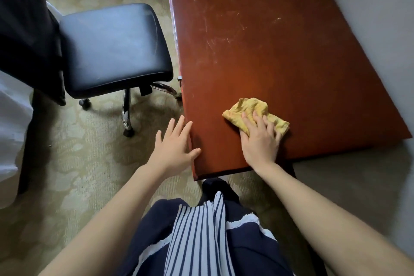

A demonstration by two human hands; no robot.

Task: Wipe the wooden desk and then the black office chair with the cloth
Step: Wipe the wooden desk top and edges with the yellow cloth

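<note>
The black office chair [112, 47] stood at the left on the patterned carpet [67, 163]. Its seat faced the desk and its wheeled base sat just beside the desk's long edge. It stood clear of the top, it seemed, so that the wiping arm had room, and by the order of the task its own turn was not yet due. Next came the left hand [174, 143], open, fingers straight and spread, holding nothing. Its thumb and forefinger lay against the near left edge of the wooden desk [268, 40], most likely to steady the body as it leaned over the corner. The desk ran away from the person with its right side along the grey wall [380, 6]. Its reddish top was bare apart from scratches and pale smears farther up, which suggested that most of the surface was yet to be covered. On the near part of that top lay the yellow cloth [253, 110], bunched and partly folded, flat on the wood near the front edge. The right hand [259, 139] pressed down on the cloth's nearer half with palm and spread, nearly straight fingers—not gripping it but pinning it—a hold that suits sliding the cloth across the wood under even pressure.
</note>
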